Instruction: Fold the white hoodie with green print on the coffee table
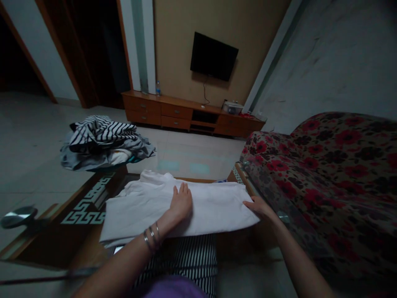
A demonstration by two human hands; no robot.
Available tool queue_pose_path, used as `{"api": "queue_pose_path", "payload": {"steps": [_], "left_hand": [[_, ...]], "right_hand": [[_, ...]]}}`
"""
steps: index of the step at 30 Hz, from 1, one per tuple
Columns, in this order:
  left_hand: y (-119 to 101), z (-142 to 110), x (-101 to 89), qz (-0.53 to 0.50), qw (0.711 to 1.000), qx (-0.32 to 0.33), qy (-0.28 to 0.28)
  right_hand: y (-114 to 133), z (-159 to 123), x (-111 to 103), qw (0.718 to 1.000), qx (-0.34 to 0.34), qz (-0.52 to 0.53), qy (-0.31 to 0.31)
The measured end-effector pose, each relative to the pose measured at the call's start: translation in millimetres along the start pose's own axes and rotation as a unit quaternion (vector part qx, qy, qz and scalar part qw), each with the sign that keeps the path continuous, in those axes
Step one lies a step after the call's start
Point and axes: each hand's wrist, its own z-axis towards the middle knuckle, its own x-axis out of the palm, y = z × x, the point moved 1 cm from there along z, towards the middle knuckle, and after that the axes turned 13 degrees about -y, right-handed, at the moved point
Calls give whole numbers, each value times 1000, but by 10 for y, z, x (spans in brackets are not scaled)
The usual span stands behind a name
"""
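A white garment [211, 207] lies folded lengthwise in a long strip across the glass-topped table [83, 203]. Its left end is bunched and wrinkled; I cannot tell the exact kind of garment. Flat on its middle rests my left hand [181, 203], fingers extended and pressing the cloth. At the right end my right hand [257, 205] pinches the garment's edge between thumb and fingers, and that corner reaches over the table's side. A heap of clothes [105, 142], with a black-and-white striped piece on top, sits beyond the table's far left corner.
A sofa with a red floral cover [335, 165] stands close on the right. Across the tiled floor is a long wooden cabinet [176, 111] with a bottle [158, 88] and a plastic box [232, 107] on it. A television [214, 56] hangs above.
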Motion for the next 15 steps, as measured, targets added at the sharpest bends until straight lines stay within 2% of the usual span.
{"api": "queue_pose_path", "payload": {"steps": [5, 7, 10, 15], "left_hand": [[23, -93, 202, -16, 998, -24, -55], [58, -132, 269, -29, 997, -20, -69], [86, -156, 336, -41, 996, -7, -74], [71, -136, 386, -47, 995, -20, -83]], "right_hand": [[10, -43, -161, 989, 44, 124, 62], [57, -97, -246, 974, 54, 201, 88], [207, -196, -399, 929, 67, 343, 120], [707, -377, -752, 855, 152, 490, 77]]}}
